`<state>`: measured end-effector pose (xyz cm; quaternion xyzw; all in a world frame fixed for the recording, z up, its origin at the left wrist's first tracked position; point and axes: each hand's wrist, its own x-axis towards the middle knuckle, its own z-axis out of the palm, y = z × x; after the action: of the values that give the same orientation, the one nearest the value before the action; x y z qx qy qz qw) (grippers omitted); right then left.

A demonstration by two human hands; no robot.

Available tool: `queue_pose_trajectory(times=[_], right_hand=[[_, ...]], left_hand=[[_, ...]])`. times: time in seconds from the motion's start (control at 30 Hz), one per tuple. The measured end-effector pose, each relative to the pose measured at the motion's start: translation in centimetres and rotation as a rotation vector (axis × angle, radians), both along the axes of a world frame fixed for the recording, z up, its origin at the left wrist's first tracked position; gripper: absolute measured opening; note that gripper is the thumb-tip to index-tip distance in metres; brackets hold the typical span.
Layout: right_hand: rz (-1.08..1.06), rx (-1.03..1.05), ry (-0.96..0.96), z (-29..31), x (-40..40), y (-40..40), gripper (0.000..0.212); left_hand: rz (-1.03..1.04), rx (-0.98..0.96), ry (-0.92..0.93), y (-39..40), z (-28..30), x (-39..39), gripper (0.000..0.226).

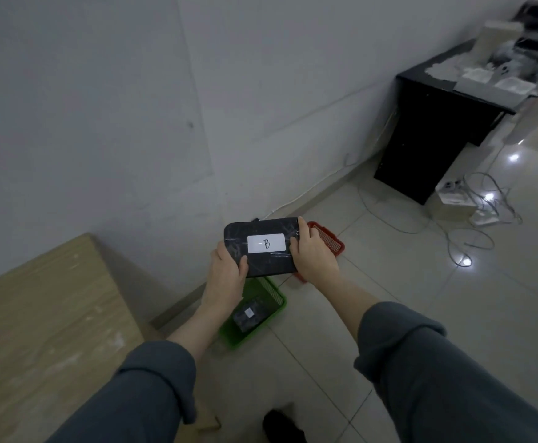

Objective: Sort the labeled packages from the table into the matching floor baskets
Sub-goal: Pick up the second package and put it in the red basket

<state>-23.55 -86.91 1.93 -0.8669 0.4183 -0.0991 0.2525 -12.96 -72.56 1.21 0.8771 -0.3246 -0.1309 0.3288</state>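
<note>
The dark, film-wrapped package (259,249) with a white "B" label (266,243) is held in the air above the floor baskets, green (271,290) nearer, red (328,239) farther. Each short end is clasped by a grip, left (227,270) and right (312,254). It is judged light, fairly stiff and slippery; end holds suit it.

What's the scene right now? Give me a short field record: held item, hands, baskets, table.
held item: black package, white label reading B, facing the camera
left hand: grips the package's left end
right hand: grips its right end
package position: in the air above the floor baskets
green basket: on the floor, holds one dark labeled package, label unreadable
red basket: on the floor beyond the green one, contents hidden
table: wooden, lower left
</note>
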Motion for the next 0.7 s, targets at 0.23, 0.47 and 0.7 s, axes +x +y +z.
queue_pose_trajectory(times=[0.23, 0.47, 0.7], right_hand=[[0.111, -0.030, 0.163, -2.9, 0.6, -12.1, 0.054], [0.086, -0.015, 0.091, -4.4, 1.9, -22.9, 0.054], [0.230, -0.016, 0.176, -8.5, 3.1, -33.6, 0.053]], left_hand=[[0.031, 0.021, 0.057, -12.0, -2.4, 0.4, 0.049], [0.098, 0.045, 0.055, -22.4, -2.8, 0.5, 0.053], [0.254, 0.077, 0.105, -31.9, -6.6, -0.4, 0.055]])
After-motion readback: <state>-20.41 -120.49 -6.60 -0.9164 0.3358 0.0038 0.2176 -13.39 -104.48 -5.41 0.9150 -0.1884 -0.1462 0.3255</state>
